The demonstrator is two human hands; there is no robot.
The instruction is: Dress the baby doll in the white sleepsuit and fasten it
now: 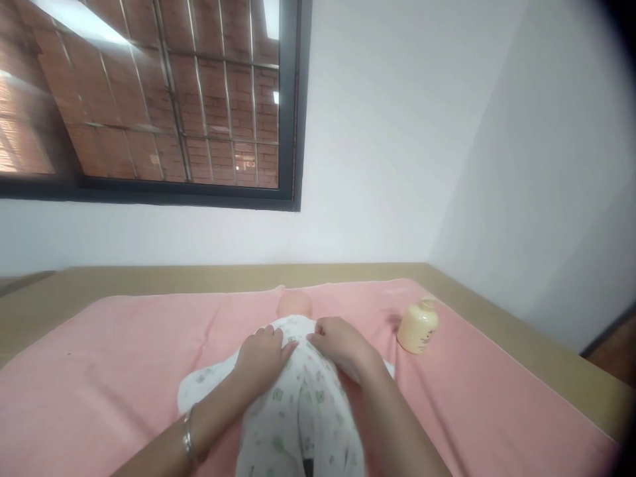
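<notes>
A baby doll (294,303) lies on a pink towel (124,358), dressed in a white printed sleepsuit (298,411). Its bare head points toward the far wall. My left hand (261,354) rests on the suit at the doll's chest, fingers bent and pressed onto the cloth. Just to the right, my right hand (340,341) has its fingers curled into the fabric near the collar. Both hands sit side by side, almost touching. A bracelet circles my left wrist.
A pale yellow bottle (418,326) lies tilted on the towel to the right of the doll. The towel covers a tan surface (521,331) set in a room corner. White walls rise behind, with a dark-framed window (163,106) at upper left.
</notes>
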